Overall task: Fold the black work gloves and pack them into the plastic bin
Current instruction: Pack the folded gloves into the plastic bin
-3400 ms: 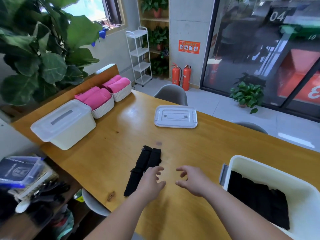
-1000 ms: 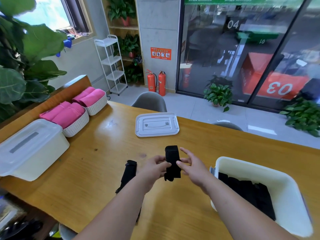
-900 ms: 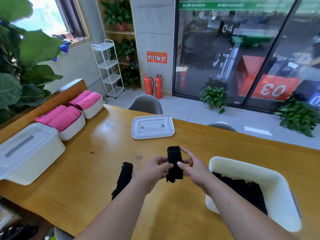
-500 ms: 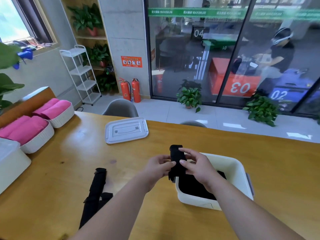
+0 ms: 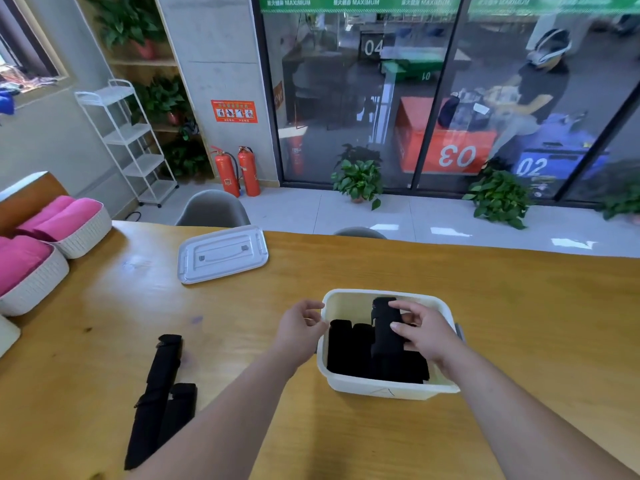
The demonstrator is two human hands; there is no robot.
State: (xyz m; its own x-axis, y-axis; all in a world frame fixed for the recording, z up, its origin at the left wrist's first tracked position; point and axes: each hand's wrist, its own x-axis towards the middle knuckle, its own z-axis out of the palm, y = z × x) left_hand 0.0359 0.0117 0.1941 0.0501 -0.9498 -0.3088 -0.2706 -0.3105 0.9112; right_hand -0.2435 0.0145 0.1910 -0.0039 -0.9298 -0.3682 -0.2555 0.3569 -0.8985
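Note:
A cream plastic bin [image 5: 388, 389] stands on the wooden table in front of me, with several folded black gloves [image 5: 346, 348] lying inside. My right hand [image 5: 424, 332] grips a folded black glove [image 5: 386, 327] and holds it over the inside of the bin. My left hand [image 5: 301, 329] hovers just left of the bin's rim, fingers loosely curled, holding nothing. An unfolded black glove [image 5: 159, 393] lies flat on the table to the left, near the front edge.
The bin's white lid [image 5: 221, 254] lies on the table behind and to the left. Two white baskets [image 5: 83, 233] of pink cloths stand at the far left. Grey chairs [image 5: 213, 209] sit beyond the table's far edge.
Both hands lifted one glove, folded, from the table and carried it right to the bin. My left hand has let go; my right hand alone holds it inside the bin now.

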